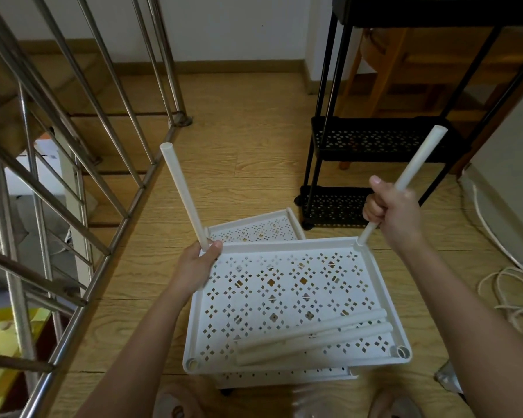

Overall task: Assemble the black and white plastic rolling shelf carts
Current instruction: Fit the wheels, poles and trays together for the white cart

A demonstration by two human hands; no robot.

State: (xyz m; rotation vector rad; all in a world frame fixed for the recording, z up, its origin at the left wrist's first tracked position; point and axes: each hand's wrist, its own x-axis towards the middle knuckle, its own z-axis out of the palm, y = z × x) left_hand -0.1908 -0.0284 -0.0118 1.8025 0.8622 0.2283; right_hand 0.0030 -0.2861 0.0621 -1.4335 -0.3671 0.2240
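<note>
The black plastic rolling cart with perforated shelves (375,140) stands on its wheels at the far right of the wooden plank floor (239,146). It looks fully built, so that half of the job appears done. The white cart is at an early stage. A white perforated plastic shelf tray (194,315) is held in front of the person, just above the floor. A white plastic pole (181,194) stands in its far left corner and a second white pole (417,161) in its far right corner, both leaning outward. The left hand (200,263) grips the tray's far left corner at the foot of the first pole, thumb on top. The right hand (393,209) is closed in a fist round the middle of the second pole, probably seating it in its socket. Two loose white poles (314,330) lie across the tray near its near edge. The near left socket (191,363) and the near right socket (400,352) are both empty, and those poles likely belong there. Another white perforated tray (254,229) lies on the floor just beyond the far edge, and a third (284,377) shows under the near edge. Stacking the tiers therefore seems still to come.
</note>
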